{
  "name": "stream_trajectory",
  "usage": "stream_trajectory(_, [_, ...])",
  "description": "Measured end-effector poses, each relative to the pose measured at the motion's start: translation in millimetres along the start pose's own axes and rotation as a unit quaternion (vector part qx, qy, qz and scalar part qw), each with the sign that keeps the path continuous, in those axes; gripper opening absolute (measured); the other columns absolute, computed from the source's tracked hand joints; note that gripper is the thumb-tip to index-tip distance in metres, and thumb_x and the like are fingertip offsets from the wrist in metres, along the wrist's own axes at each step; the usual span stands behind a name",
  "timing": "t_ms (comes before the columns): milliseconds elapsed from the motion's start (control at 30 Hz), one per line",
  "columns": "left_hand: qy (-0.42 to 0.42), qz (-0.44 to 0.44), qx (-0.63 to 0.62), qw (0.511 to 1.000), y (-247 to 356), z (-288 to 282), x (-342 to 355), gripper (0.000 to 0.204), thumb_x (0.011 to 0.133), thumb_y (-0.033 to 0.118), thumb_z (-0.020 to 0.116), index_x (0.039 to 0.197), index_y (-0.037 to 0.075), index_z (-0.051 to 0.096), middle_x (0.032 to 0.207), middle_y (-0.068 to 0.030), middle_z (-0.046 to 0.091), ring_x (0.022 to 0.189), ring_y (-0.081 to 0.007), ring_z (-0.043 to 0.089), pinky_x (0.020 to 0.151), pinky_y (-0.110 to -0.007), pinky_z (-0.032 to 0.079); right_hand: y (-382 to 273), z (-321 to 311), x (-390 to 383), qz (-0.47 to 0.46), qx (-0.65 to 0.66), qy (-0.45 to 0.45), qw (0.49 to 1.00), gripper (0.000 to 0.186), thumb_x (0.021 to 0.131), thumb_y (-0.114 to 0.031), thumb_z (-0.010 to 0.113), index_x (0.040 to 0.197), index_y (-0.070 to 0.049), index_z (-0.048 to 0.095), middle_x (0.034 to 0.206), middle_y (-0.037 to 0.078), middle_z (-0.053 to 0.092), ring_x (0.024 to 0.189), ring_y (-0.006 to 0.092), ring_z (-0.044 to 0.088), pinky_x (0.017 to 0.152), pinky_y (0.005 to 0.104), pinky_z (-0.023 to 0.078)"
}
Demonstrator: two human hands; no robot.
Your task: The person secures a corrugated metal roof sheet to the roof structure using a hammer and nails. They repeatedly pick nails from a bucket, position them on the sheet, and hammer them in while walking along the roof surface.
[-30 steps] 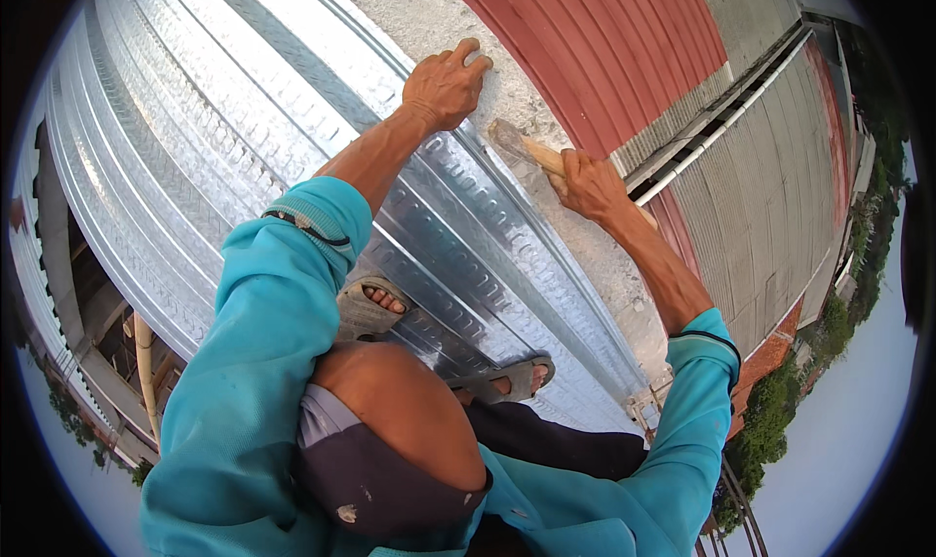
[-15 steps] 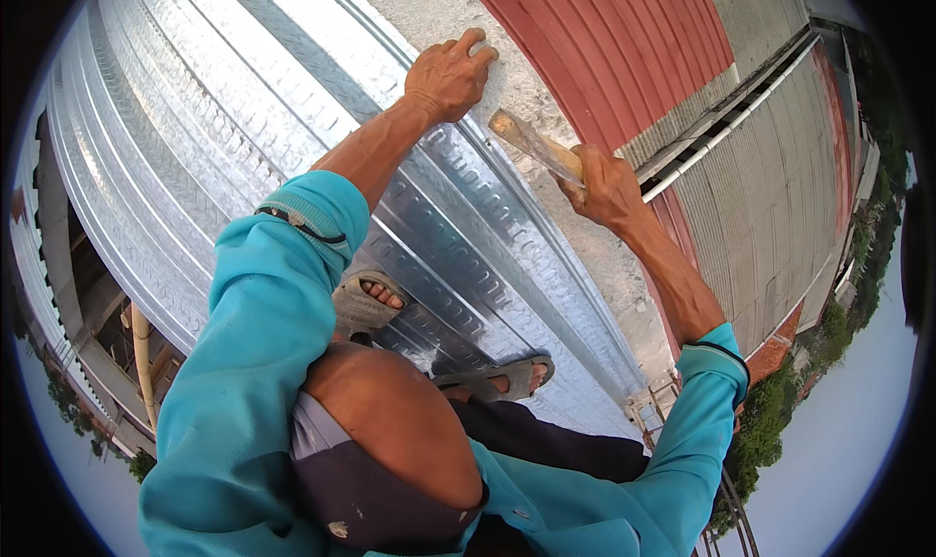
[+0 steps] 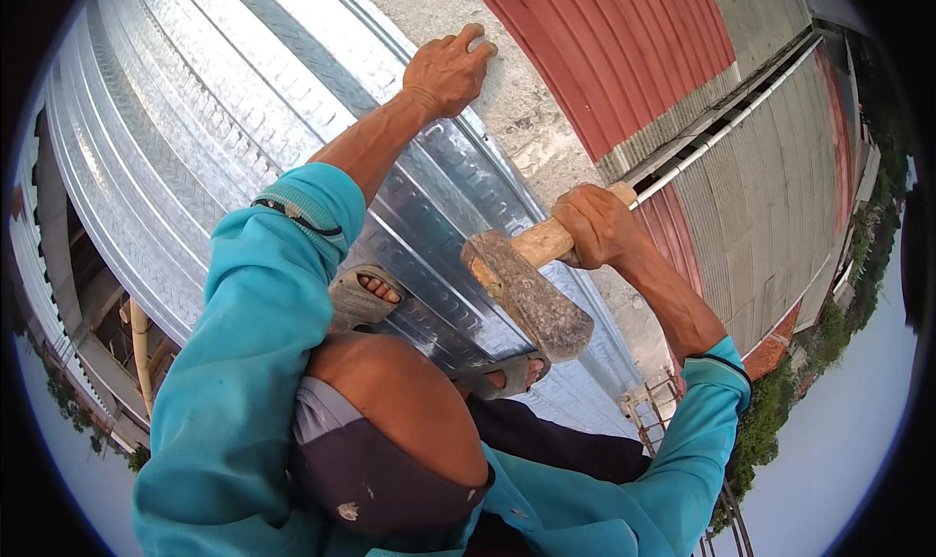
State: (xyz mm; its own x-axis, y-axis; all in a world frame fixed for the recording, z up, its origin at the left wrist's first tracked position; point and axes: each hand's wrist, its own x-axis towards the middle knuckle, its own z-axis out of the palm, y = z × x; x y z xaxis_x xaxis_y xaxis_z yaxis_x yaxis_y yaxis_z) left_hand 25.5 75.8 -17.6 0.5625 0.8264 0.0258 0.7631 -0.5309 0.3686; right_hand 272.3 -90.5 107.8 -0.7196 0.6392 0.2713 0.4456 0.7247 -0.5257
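In my right hand [image 3: 597, 227] is a hatchet with a short wooden handle [image 3: 546, 241] and a rusty grey head [image 3: 534, 298]. The fingers wrap the handle near its end, and the head hangs over the metal sheeting close to my foot. My left hand [image 3: 448, 72] is at the long edge of the shiny ribbed metal sheeting [image 3: 278, 99], beside the rough concrete ledge [image 3: 526, 99]. Its fingers bend down; whatever they grip, if anything, is hidden beneath them.
My sandalled feet [image 3: 366, 298] stand on the sheeting, one knee bent up. Past the ledge lie a red corrugated roof [image 3: 614, 45] and grey roofing [image 3: 770, 196], with a white pipe [image 3: 721, 133] along its edge. Openings with beams [image 3: 93, 284] show at the left.
The hatchet has swung back toward me, away from the ledge near my left hand, and its head now shows broadside. My right hand moved slightly nearer. The left hand stayed almost in place.
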Motion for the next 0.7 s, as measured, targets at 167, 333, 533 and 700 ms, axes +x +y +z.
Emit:
stream_trajectory(167, [-0.018, -0.011, -0.001, 1.000, 3, 0, -5, 0.025, 0.098, 0.023, 0.056, 0.123, 0.019, 0.062, 0.140, -0.0068, 0.053, 0.105, -0.0322, 0.068, 0.091, -0.046, 0.054, 63, 27, -14, 0.303, -0.143, -0.143, 0.931, 0.036, 0.092, -0.030, 0.069, 0.097, 0.004, 0.056, 0.072, 0.019, 0.063, 0.056, 0.0338, 0.065, 0.052, 0.0428, 0.054])
stream_trajectory(333, [-0.017, -0.011, -0.013, 1.000, 5, -3, -4, 0.025, 0.099, 0.022, 0.056, 0.123, 0.019, 0.062, 0.140, -0.0064, 0.052, 0.109, -0.0319, 0.067, 0.093, -0.046, 0.053, -1, 7, 3, 0.022, -0.012, 0.056, 0.998, 0.037, 0.086, -0.026, 0.077, 0.095, 0.002, 0.054, 0.072, 0.019, 0.062, 0.059, 0.0345, 0.065, 0.052, 0.0442, 0.054])
stream_trajectory(533, [-0.063, -0.025, -0.001, 0.998, 11, -9, -2, 0.027, 0.099, 0.023, 0.055, 0.125, 0.017, 0.062, 0.142, -0.0061, 0.051, 0.109, -0.0317, 0.067, 0.094, -0.045, 0.053, 56, 38, -7, 0.347, -0.119, -0.159, 0.916, 0.037, 0.083, -0.021, 0.076, 0.099, 0.004, 0.055, 0.076, 0.018, 0.061, 0.063, 0.0341, 0.066, 0.054, 0.0422, 0.054])
stream_trajectory(700, [-0.027, -0.014, -0.002, 1.000, 3, -5, -1, 0.029, 0.099, 0.022, 0.055, 0.126, 0.019, 0.061, 0.142, -0.0046, 0.052, 0.107, -0.0311, 0.067, 0.091, -0.044, 0.054, 11, 7, 4, 0.038, -0.032, 0.059, 0.997, 0.039, 0.080, -0.023, 0.078, 0.098, 0.004, 0.056, 0.077, 0.017, 0.061, 0.062, 0.0339, 0.065, 0.054, 0.0403, 0.054])
